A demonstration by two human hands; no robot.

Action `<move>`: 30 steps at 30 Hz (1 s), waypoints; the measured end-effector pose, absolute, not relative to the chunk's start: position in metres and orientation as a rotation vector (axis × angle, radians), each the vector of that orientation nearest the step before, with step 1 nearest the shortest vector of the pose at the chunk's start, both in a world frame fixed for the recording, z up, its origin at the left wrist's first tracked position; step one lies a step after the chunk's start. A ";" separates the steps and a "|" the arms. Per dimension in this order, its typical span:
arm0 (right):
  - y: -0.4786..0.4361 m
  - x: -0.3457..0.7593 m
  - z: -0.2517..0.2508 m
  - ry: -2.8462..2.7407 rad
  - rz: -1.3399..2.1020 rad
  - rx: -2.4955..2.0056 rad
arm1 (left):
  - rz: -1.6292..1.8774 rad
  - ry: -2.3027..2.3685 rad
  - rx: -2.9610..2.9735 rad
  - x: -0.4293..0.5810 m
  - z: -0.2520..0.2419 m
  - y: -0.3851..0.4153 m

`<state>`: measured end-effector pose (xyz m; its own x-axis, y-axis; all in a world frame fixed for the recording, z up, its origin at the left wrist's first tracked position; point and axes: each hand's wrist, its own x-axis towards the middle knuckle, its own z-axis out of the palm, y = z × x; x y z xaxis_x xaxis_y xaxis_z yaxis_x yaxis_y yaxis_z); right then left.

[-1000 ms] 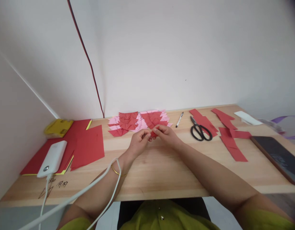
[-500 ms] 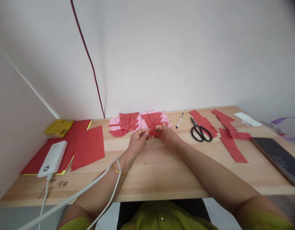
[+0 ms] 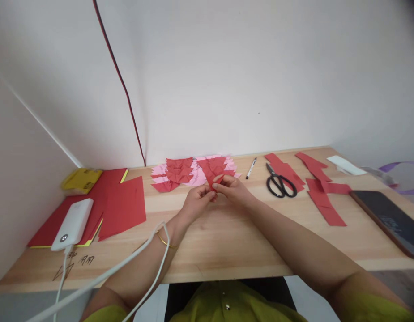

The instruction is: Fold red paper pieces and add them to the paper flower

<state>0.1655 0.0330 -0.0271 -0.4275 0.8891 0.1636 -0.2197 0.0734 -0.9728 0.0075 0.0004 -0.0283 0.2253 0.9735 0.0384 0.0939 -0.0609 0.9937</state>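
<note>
Between my two hands, just above the table, is a small piece of red paper (image 3: 218, 180). My left hand (image 3: 197, 202) pinches its lower left side between thumb and fingers. From the right, my right hand (image 3: 234, 189) is closed on the same paper, its thumb and fingertips near the left ones. Fingers cover much of the paper, so its folds are hard to make out. Right behind my hands, against the wall, lie folded red paper pieces (image 3: 178, 171) and folded pink paper pieces (image 3: 197, 178) in overlapping rows.
Black-handled scissors (image 3: 281, 186) lie on red paper strips (image 3: 324, 208) to the right, near a marker (image 3: 251, 168) and a phone (image 3: 388, 221). At left are red paper sheets (image 3: 124, 208), a white power bank (image 3: 73, 223) and a yellow packet (image 3: 82, 180). A white cable (image 3: 102, 279) crosses my left forearm.
My hands have turned the red paper, and it now stands more upright between the fingers. My right fingers have come over its top, and both hands have drawn closer together.
</note>
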 end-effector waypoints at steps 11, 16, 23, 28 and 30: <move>0.030 0.162 -0.030 -1.600 1.255 -0.812 | 1.008 1.233 1.693 0.002 -0.022 -0.001; 0.030 0.162 -0.025 -1.599 1.246 -0.841 | 0.989 1.241 1.878 0.001 -0.014 -0.003; 0.031 0.163 -0.025 -1.578 1.399 -0.820 | 0.910 1.248 2.032 -0.002 -0.017 0.002; 0.029 0.164 -0.024 -1.633 1.314 -0.845 | 0.863 1.259 2.006 -0.002 -0.022 0.004; 0.029 0.165 -0.024 -1.647 1.268 -0.879 | 0.910 1.199 1.889 -0.002 -0.022 0.004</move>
<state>0.1646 0.0290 -0.0237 -0.3855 0.8990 0.2076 0.0291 0.2367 -0.9711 -0.0016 0.0045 -0.0224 0.3211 0.9288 0.1852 0.4285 -0.3168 0.8462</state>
